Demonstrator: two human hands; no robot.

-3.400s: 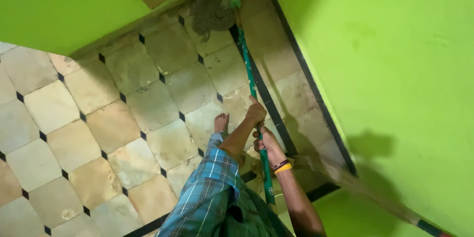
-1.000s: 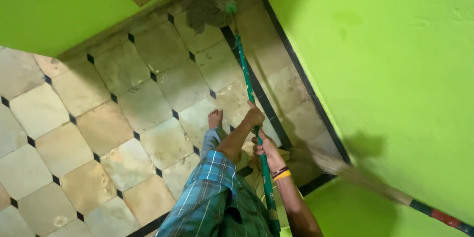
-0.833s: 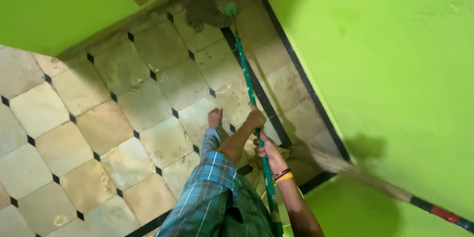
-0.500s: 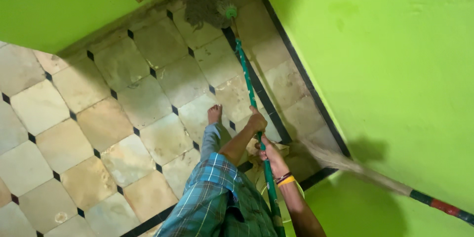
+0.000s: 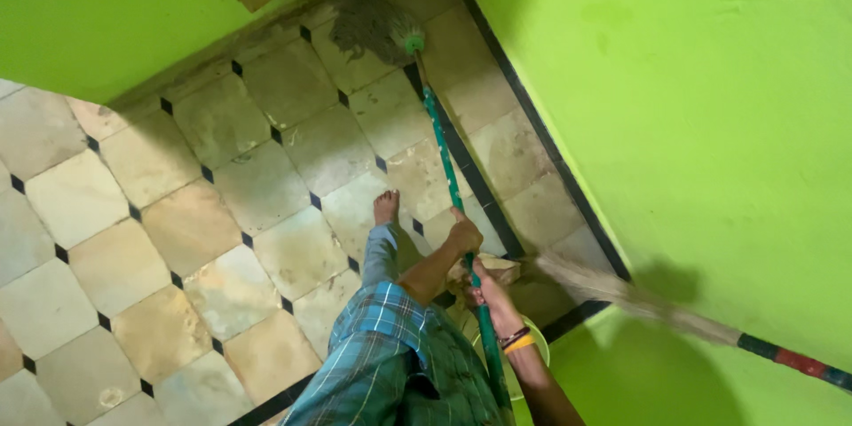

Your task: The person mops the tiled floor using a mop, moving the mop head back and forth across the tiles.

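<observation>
Left hand [image 5: 464, 235] wrapped around the long green mop handle [image 5: 448, 173], lower centre of frame; right hand [image 5: 487, 288] clamped on the same pole just below. Grey string mop head [image 5: 377, 25] pressed into the top-centre corner, on beige floor tiles with black diamond insets [image 5: 257, 186]. Bare foot [image 5: 386, 208] planted just left of the pole, on tiles that look damp: likely slipping on a hard push. Straw broom with a black and red handle [image 5: 674, 319] leaning at lower right, near the right elbow; easily knocked over on a pull back.
</observation>
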